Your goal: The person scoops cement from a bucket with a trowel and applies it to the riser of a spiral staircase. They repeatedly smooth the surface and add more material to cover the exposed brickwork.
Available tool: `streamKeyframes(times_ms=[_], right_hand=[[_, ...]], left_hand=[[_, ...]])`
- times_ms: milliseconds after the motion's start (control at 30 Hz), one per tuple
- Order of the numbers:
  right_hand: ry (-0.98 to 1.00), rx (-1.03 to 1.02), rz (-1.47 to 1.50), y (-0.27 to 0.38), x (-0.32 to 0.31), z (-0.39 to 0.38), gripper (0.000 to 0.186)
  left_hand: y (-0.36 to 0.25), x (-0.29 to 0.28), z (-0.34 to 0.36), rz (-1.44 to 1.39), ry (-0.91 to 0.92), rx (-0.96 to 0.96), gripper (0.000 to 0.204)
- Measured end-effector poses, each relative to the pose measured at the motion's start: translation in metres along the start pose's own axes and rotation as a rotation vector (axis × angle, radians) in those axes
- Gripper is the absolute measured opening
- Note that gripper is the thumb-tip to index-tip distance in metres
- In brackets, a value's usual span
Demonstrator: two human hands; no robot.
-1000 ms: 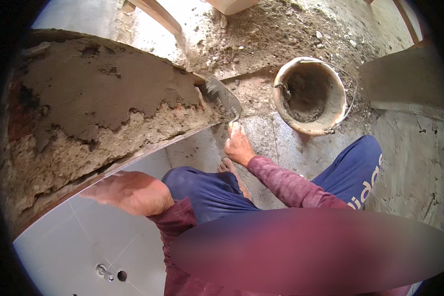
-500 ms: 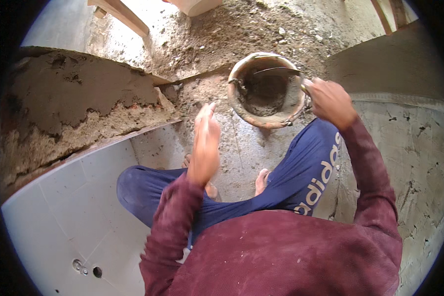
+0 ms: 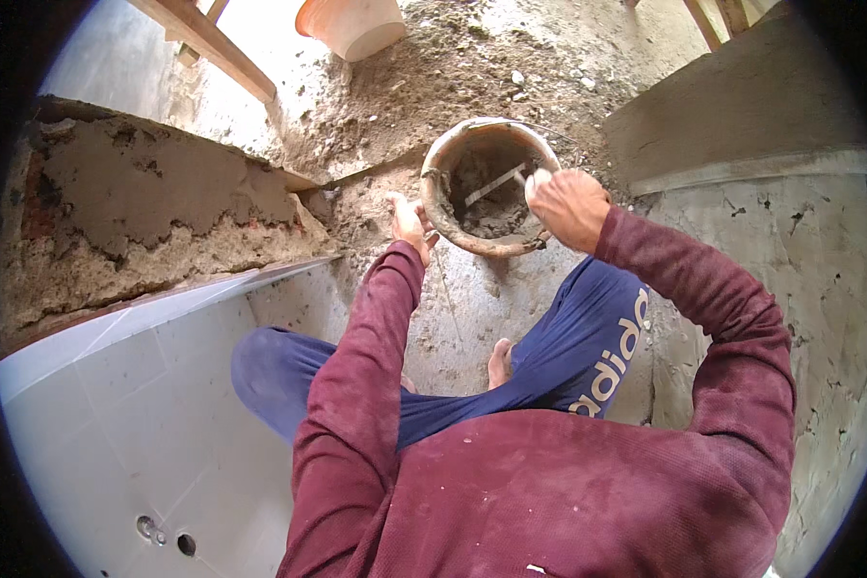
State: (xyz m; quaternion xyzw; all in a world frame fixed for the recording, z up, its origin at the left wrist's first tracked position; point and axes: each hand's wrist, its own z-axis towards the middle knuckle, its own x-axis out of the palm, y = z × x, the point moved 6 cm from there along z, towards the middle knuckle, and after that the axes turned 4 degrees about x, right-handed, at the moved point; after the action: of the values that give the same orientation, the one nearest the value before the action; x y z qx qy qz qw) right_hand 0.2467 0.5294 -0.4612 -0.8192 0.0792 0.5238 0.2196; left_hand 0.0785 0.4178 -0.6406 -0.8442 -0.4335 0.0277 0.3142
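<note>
I grip a trowel (image 3: 492, 184) in my right hand (image 3: 569, 209), its blade down inside the round bucket (image 3: 491, 244) of grey mortar (image 3: 486, 212). My left hand (image 3: 411, 223) is beside the bucket's left side, fingers apart and holding nothing; whether it touches the bucket I cannot tell. My bare foot (image 3: 500, 364) is on the dusty floor below the bucket, between my blue-trousered legs.
A low rough mortared wall (image 3: 154, 193) with white tiles (image 3: 116, 424) runs along my left. A grey plastered wall (image 3: 761, 289) is on my right. Beyond the bucket lie rubble (image 3: 433, 87), a pale orange-rimmed container (image 3: 356, 34) and wooden beams (image 3: 226, 53).
The trowel went from the left wall's end into the bucket with my right hand. My left hand rose from beside the tiled wall toward the bucket. The view has shifted.
</note>
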Motion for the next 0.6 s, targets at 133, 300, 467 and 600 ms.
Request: streamKeyframes(times_ms=[133, 300, 467, 600], right_hand=[[-0.047, 0.082, 0.124, -0.018, 0.035, 0.034, 0.017], [-0.089, -0.111, 0.528, 0.012, 0.093, 0.010, 0.015], [0.583, 0.016, 1.042, 0.014, 0.066, -0.003, 0.018], [0.877, 0.339, 1.600, 0.036, 0.082, -0.022, 0.028]], left_hand=[[-0.026, 0.016, 0.006, 0.044, 0.073, 0.104, 0.061], [-0.047, 0.014, 0.020, 0.201, 0.182, 0.249, 0.028], [-0.049, 0.020, -0.001, 0.226, 0.365, 0.390, 0.033], [-0.036, 0.022, -0.014, 0.234, 0.417, 0.373, 0.034]])
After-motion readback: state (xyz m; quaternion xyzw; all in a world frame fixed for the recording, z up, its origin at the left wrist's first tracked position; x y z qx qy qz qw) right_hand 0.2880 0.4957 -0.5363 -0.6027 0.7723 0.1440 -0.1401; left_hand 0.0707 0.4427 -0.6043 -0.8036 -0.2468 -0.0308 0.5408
